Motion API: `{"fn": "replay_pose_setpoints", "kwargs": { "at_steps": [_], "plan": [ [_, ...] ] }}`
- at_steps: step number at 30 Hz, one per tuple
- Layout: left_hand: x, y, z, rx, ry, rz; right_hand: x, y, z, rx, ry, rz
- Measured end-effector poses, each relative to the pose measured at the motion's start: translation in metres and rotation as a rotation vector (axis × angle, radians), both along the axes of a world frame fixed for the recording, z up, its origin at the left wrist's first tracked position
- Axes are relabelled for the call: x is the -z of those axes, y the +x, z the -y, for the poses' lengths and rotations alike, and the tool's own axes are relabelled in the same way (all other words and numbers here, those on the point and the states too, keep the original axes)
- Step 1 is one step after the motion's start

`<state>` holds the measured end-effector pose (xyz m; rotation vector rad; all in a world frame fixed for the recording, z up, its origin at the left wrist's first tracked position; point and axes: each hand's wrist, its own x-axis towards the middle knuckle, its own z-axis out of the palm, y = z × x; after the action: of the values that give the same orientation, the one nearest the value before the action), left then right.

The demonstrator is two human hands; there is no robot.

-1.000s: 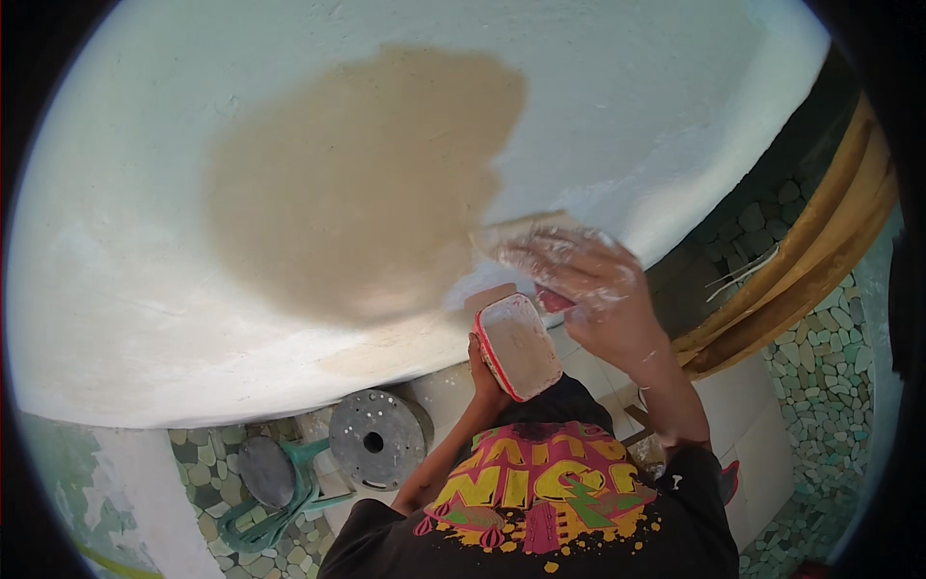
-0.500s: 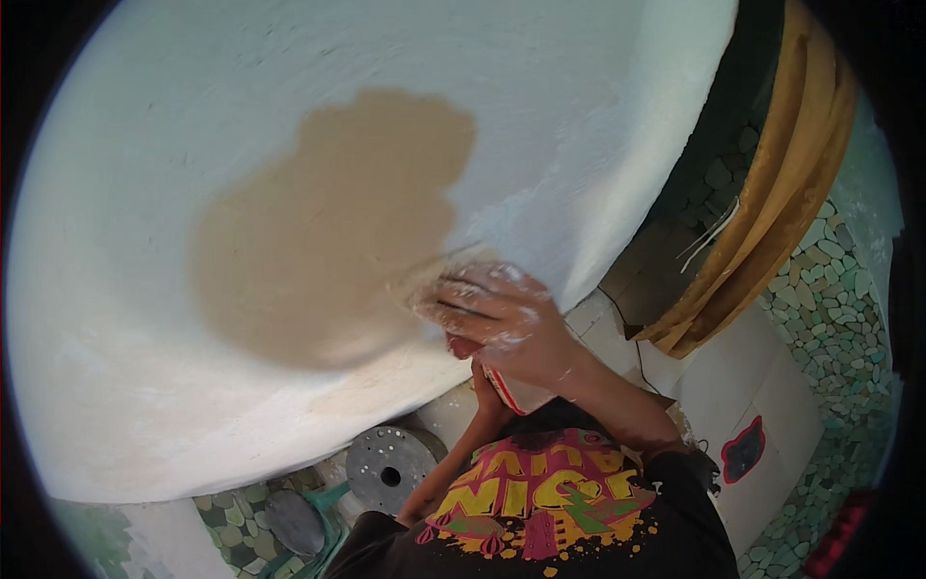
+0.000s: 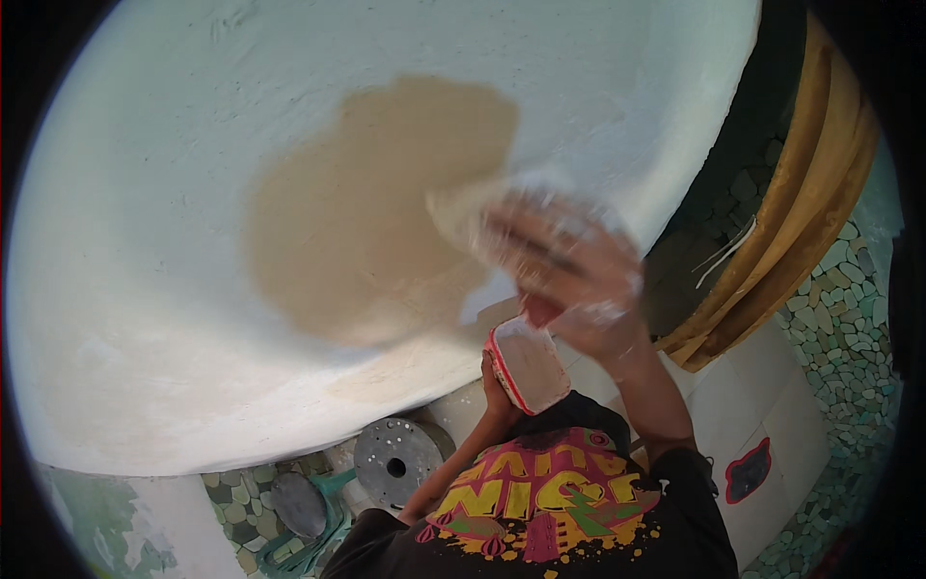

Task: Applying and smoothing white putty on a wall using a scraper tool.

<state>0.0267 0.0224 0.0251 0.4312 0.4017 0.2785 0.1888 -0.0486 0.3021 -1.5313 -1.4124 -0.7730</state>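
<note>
My left hand [image 3: 498,388] grips a small rectangular tub [image 3: 533,369] with a red rim, held in front of my chest. The inside of the tub looks whitish. My right hand [image 3: 569,265], smeared with white paste and blurred by motion, is raised just above the tub. It is closed around a flat tool with a red handle end [image 3: 540,310]; the tool's pale front is too blurred to make out. Behind that hand stands a large curved white wall [image 3: 174,193] with a wide tan patch [image 3: 386,212] on it.
Below the wall is a round grey disc [image 3: 391,463] with holes, beside a dark round piece [image 3: 298,504] and green netting-like material. Brown curved boards [image 3: 772,222] stand at the right. Pebble-pattern flooring [image 3: 844,309] and a red-edged dark mat [image 3: 748,471] lie beyond pale tiles.
My right hand has moved up and to the right, away from the wall and off the tub. The tub in my left hand now shows its inside. The view has shifted slightly.
</note>
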Motion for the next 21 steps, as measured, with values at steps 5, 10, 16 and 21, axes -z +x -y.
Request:
{"fn": "replay_pose_setpoints", "kwargs": {
  "at_steps": [5, 10, 16, 21],
  "plan": [
    [-0.001, 0.014, 0.01, 0.056, -0.1, 0.07, -0.032, 0.035, -0.011, 0.223, 0.127, 0.067],
    [-0.015, 0.029, 0.02, -0.006, 0.054, -0.087, 0.044, 0.011, 0.001, 0.039, -0.138, -0.031],
    [0.011, 0.028, 0.017, 0.03, -0.027, 0.007, -0.001, 0.05, 0.04, 0.098, 0.042, -0.056],
    [0.02, 0.031, 0.016, 0.03, -0.04, -0.009, -0.007, 0.106, 0.039, 0.348, 0.044, 0.197]
  ]
}}
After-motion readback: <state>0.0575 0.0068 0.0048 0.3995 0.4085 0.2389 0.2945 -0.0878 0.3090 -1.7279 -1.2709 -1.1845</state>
